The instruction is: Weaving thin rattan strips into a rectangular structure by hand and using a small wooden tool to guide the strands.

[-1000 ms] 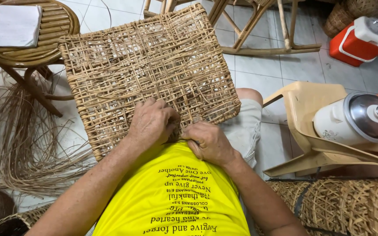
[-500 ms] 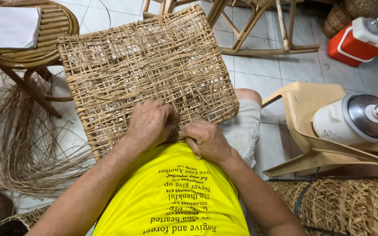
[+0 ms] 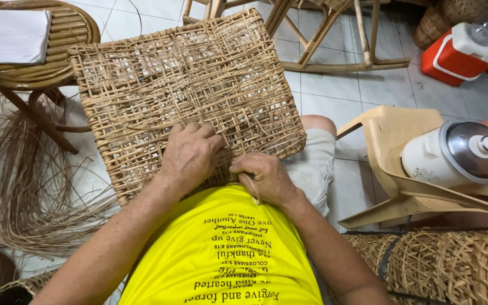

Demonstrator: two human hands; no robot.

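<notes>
Since the earlier pictures, almost nothing has moved: both hands have stayed at the near edge of the mat, and the right one has pulled in a little closer to the body.

The left hand (image 3: 190, 152) lies flat on the big square woven mat of light brown cane strips (image 3: 187, 90), with its fingers spread wide and pressing down. It holds nothing. The right hand (image 3: 266, 178) sits just beside it, curled tight around a thin tan cane strip (image 3: 251, 189) that sticks out toward the yellow shirt (image 3: 221, 248). The thumbs of the two hands are close together in the middle of the frame.

The mat rests on the person's lap and fills the middle and top of the frame. Its near edge is under both hands.

At the left of the frame a loose pile of long thin cane strands (image 3: 24, 186) lies on the white tiled floor (image 3: 334, 96). In the upper left is a round cane stool (image 3: 57, 51) with a white pad of paper (image 3: 15, 36) on it. At the right, a cream plastic chair (image 3: 391, 147) carries a white jug with a shiny metal lid (image 3: 453, 152). In the upper right is a red and white cooler box (image 3: 461, 53). Woven cane baskets (image 3: 441, 265) lie at the lower right.
</notes>
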